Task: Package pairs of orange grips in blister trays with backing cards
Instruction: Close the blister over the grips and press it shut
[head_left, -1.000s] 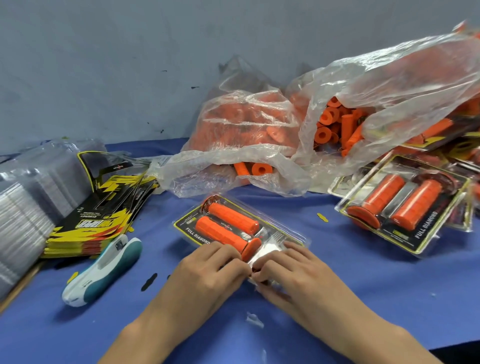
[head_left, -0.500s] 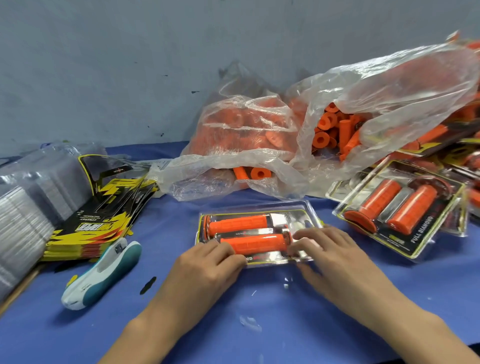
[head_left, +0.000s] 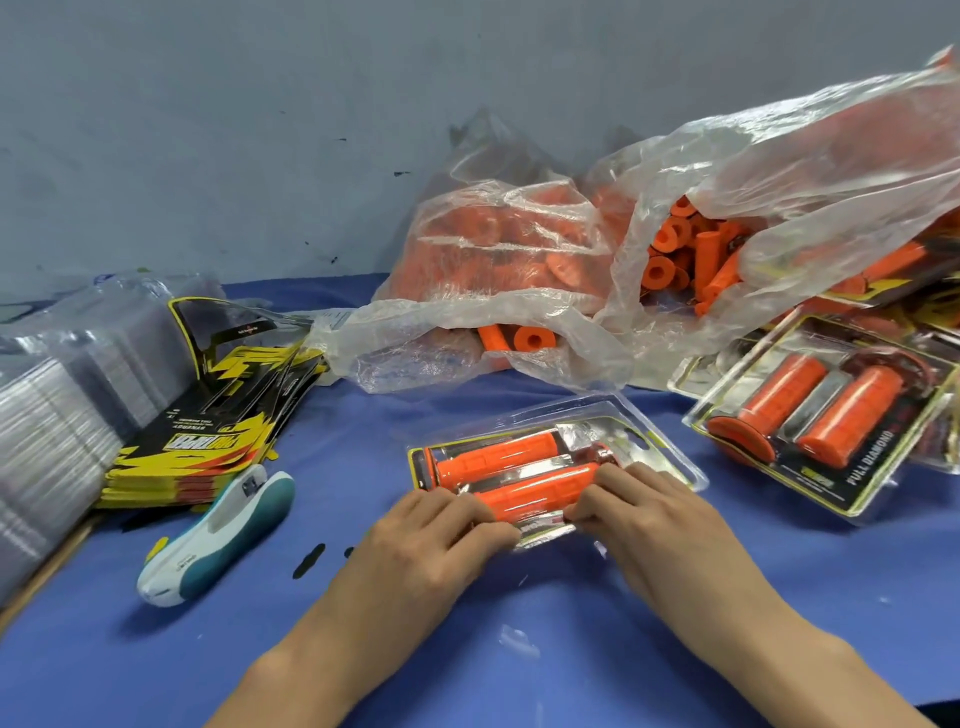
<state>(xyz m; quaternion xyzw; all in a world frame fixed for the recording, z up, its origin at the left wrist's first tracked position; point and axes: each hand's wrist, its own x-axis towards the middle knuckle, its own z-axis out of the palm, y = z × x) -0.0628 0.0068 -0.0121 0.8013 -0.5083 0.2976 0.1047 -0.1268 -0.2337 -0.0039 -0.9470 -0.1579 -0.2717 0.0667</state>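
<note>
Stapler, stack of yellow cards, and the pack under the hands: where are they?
stapler (head_left: 218, 540), head view, on its white and teal body.
stack of backing cards (head_left: 208, 441), head view, on the top card's yellow print.
blister pack (head_left: 498, 457), head view, on the farther orange grip inside.

So the blister pack (head_left: 545, 467) got spun round to lie crosswise, and now both hands, left hand (head_left: 436, 535) and right hand (head_left: 644, 519), are pinching its near edge.
</note>
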